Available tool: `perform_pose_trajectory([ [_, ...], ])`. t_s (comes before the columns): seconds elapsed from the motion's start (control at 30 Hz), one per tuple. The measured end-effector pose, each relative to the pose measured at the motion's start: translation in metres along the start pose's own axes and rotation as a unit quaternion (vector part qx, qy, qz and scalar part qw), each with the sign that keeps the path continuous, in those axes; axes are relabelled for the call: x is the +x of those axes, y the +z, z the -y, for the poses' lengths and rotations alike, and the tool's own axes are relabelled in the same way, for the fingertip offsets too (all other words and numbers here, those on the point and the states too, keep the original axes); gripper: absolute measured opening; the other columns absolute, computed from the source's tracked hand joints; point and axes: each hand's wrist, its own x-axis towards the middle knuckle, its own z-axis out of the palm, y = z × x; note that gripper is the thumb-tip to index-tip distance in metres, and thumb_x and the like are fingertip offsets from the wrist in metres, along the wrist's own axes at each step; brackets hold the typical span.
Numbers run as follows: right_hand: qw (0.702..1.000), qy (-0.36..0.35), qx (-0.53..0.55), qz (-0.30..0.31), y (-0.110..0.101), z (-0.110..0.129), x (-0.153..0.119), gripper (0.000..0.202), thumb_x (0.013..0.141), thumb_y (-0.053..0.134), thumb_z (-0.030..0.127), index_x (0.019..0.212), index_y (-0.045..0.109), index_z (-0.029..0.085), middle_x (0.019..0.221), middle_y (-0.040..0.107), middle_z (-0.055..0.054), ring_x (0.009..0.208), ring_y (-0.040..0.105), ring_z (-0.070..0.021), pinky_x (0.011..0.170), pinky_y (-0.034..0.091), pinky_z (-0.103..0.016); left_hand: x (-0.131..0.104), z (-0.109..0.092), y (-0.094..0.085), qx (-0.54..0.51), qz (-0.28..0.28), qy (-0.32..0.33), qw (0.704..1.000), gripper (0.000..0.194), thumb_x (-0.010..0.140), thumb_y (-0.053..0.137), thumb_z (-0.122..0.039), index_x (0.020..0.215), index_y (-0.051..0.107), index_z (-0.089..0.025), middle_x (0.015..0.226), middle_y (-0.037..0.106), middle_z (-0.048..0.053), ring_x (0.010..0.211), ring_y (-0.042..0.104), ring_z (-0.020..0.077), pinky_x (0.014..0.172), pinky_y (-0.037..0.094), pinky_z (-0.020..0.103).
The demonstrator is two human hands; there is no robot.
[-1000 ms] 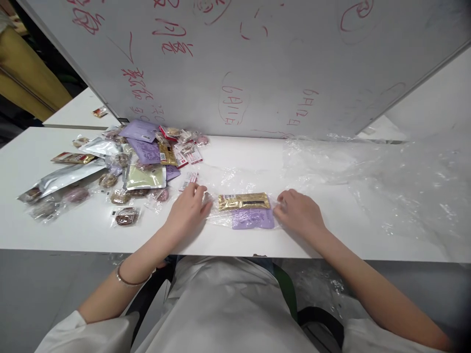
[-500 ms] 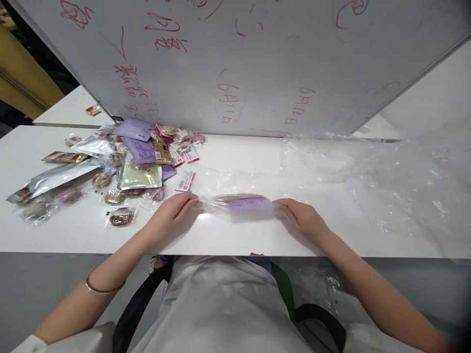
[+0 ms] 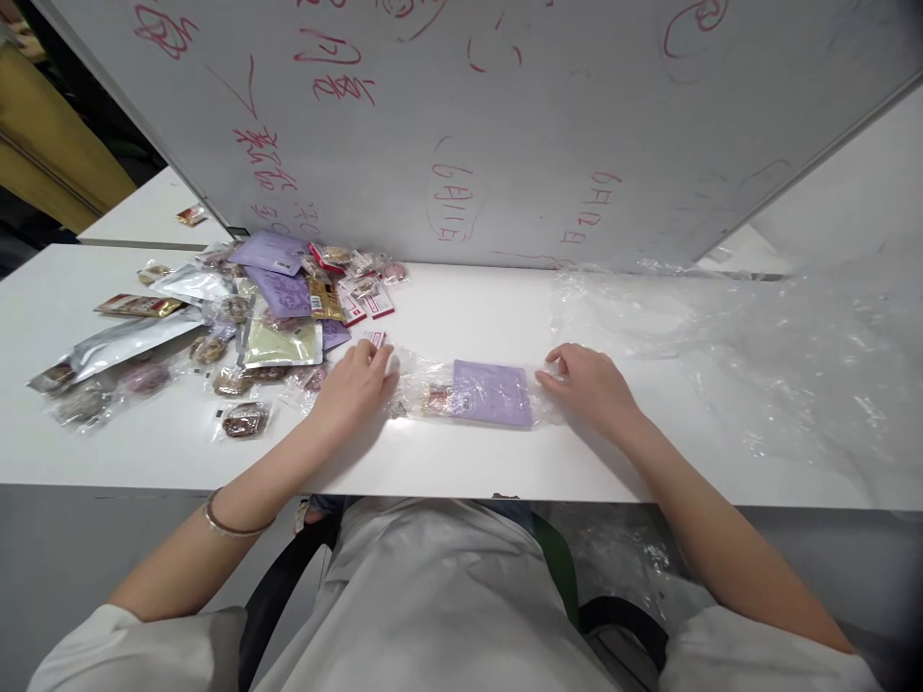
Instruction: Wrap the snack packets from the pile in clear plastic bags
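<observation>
A clear plastic bag (image 3: pixel 414 384) lies flat on the white table, with a purple packet (image 3: pixel 492 393) and a small gold-and-red packet (image 3: pixel 436 399) inside it. At the bag's left end, my left hand (image 3: pixel 357 383) has its fingers closed on the plastic. My right hand (image 3: pixel 587 389) is at the other end, thumb and forefinger curled close together at the edge of the film. Just beyond my left fingertips lies a small red-and-white packet (image 3: pixel 376 338), partly covered by the hand.
Left of my hands is a pile of wrapped packets, with a green packet (image 3: pixel 283 344) and a long silver one (image 3: pixel 137 344). Crumpled clear film (image 3: pixel 785 356) spreads over the right side. A whiteboard (image 3: pixel 519 125) stands along the table's (image 3: pixel 433 461) back.
The bag, held edge-up before, now lies flat with the purple packet's face showing. Both hands have moved slightly away from my body.
</observation>
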Motion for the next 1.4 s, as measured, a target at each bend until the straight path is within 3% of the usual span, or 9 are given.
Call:
perform_pose_trajectory([
  [0.1,0.984,-0.121,-0.031,-0.127,0.005,0.017,-0.021,0.041,0.092,0.049,0.032,0.129,0.056,0.014,0.125,0.063,-0.020,0.122,0.055,-0.0377,0.102,0.040,-0.059,-0.016,-0.008,-0.004,0.007,-0.126,0.103,0.987,0.037,0.095,0.046,-0.023,0.131,0.055,-0.017,0.130,0.061,0.019,0.125,0.056,0.0345,0.100,0.047,0.051],
  [0.2,0.970,-0.240,-0.014,-0.046,0.014,0.043,-0.037,0.070,0.090,0.055,0.039,0.151,0.032,0.015,0.156,0.038,-0.018,0.147,0.028,-0.0383,0.118,0.023,-0.062,-0.025,-0.026,-0.001,-0.017,-0.069,0.193,0.979,0.046,0.092,0.051,-0.029,0.135,0.053,-0.012,0.134,0.060,0.020,0.130,0.053,0.0357,0.103,0.048,0.050],
  [0.37,0.979,-0.185,-0.054,0.071,0.045,0.071,-0.029,0.068,0.090,0.049,0.018,0.155,0.032,0.010,0.160,0.031,-0.018,0.147,0.027,-0.0424,0.118,0.031,-0.060,-0.022,-0.048,0.014,0.005,0.028,0.045,0.999,0.051,0.090,0.038,-0.005,0.139,0.050,-0.001,0.133,0.060,0.026,0.128,0.056,0.0352,0.100,0.051,0.044],
  [0.53,0.977,-0.205,-0.043,-0.032,0.058,0.075,-0.016,0.068,0.094,0.030,0.002,0.160,0.015,0.011,0.156,0.037,-0.019,0.145,0.035,-0.0328,0.115,0.041,-0.053,-0.013,-0.049,0.005,-0.190,0.069,-0.105,0.974,0.057,0.091,0.035,-0.007,0.147,0.042,-0.005,0.113,0.071,0.022,0.100,0.070,0.0313,0.084,0.055,0.043],
  [0.6,0.968,-0.225,-0.035,-0.101,0.054,0.078,-0.015,0.071,0.096,0.028,0.001,0.161,0.003,0.011,0.155,0.038,-0.020,0.145,0.034,-0.0303,0.116,0.042,-0.050,-0.008,-0.050,-0.004,-0.385,0.031,-0.132,0.913,0.058,0.092,0.044,-0.019,0.150,0.042,-0.015,0.118,0.070,0.016,0.102,0.068,0.0284,0.091,0.052,0.042],
  [0.7,0.939,-0.280,-0.036,-0.196,0.043,0.083,-0.012,0.072,0.098,0.035,0.005,0.161,0.001,0.012,0.156,0.036,-0.017,0.148,0.024,-0.0320,0.118,0.039,-0.053,0.004,-0.055,-0.018,-0.676,0.006,-0.144,0.723,0.060,0.086,0.060,-0.035,0.144,0.050,-0.023,0.129,0.066,0.010,0.110,0.065,0.0261,0.094,0.051,0.038],
  [0.83,0.890,-0.404,-0.023,-0.210,0.026,0.084,0.005,0.067,0.099,0.042,0.010,0.160,0.018,0.023,0.158,0.037,-0.006,0.151,0.019,-0.0292,0.121,0.029,-0.058,0.027,-0.059,-0.025,-0.803,0.057,-0.195,0.560,0.042,0.080,0.074,-0.041,0.112,0.071,-0.015,0.104,0.074,0.010,0.094,0.068,0.0227,0.082,0.053,0.032],
  [1.1,0.920,-0.227,0.287,-0.140,0.013,0.077,0.022,0.088,0.094,0.053,0.049,0.161,0.002,0.025,0.168,0.005,-0.008,0.154,0.006,-0.0297,0.122,0.011,-0.061,0.035,-0.060,-0.007,-0.785,-0.065,-0.180,0.589,0.029,0.071,0.085,-0.035,0.089,0.071,-0.017,0.083,0.071,0.001,0.076,0.064,0.0148,0.075,0.050,0.027],
  [1.4,0.658,0.028,0.718,0.225,0.016,0.076,0.016,0.042,0.072,0.083,0.044,0.108,0.072,0.023,0.111,0.075,-0.006,0.105,0.070,-0.0247,0.097,0.055,-0.042,0.031,-0.069,-0.003,-0.802,0.073,-0.117,0.581,0.037,0.079,0.077,-0.045,0.105,0.071,-0.019,0.097,0.073,0.006,0.091,0.068,0.0229,0.087,0.052,0.037],
])
